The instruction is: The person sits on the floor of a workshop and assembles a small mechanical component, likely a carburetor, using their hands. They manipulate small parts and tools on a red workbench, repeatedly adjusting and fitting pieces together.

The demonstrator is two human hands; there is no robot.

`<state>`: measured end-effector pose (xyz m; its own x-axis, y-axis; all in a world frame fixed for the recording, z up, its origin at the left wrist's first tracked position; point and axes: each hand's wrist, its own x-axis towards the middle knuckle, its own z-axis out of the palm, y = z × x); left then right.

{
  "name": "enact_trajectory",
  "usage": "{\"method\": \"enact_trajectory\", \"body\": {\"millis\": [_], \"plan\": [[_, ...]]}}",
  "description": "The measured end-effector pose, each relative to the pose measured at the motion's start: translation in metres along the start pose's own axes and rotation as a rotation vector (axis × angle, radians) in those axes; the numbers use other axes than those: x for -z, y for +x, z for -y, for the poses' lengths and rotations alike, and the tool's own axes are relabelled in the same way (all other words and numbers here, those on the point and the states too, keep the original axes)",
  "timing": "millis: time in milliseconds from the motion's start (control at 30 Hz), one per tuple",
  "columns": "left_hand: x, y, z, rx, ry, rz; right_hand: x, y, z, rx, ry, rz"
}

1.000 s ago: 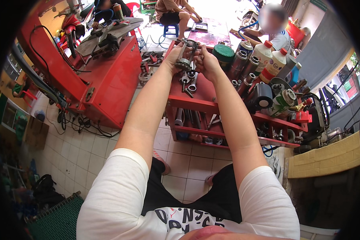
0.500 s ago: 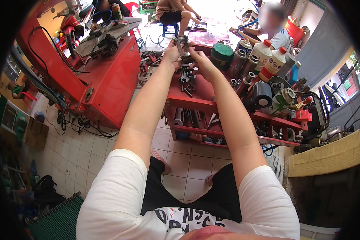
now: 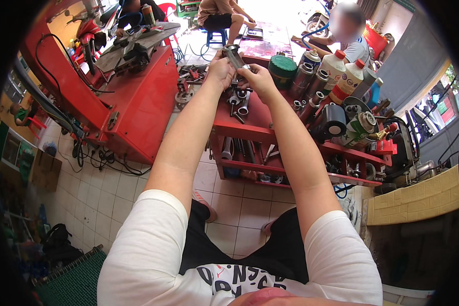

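Observation:
My left hand is closed around the upper left side of a grey metal part with a round, ring-like end. Its exact kind is too small to tell. From the other side, my right hand grips the lower end of the same part, thumb on top. Both hands are raised over a red tool cart. Just below them on the cart top lie several small metal parts and tools, partly covered by my hands.
Right of my hands stand a green-lidded tub, metal cylinders, red-capped bottles and a spray can. A large red machine is at left. One person sits beyond the cart, another at right.
The metal part has turned in my hands, its lower end now tilted toward the right. My right hand has shifted its grip slightly. Below, a ring-ended piece shows more fully.

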<state>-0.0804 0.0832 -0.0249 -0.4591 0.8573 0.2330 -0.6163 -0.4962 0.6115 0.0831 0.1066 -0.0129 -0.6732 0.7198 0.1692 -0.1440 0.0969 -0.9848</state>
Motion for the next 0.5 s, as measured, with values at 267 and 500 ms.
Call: {"method": "enact_trajectory", "body": {"millis": [267, 500], "plan": [[-0.02, -0.016, -0.001, -0.035, 0.095, -0.141, 0.015, 0.003, -0.004, 0.14, -0.282, -0.45], [-0.019, -0.013, 0.006, -0.22, 0.55, -0.161, 0.015, 0.001, -0.003, 0.265, -0.58, -0.557]]}}
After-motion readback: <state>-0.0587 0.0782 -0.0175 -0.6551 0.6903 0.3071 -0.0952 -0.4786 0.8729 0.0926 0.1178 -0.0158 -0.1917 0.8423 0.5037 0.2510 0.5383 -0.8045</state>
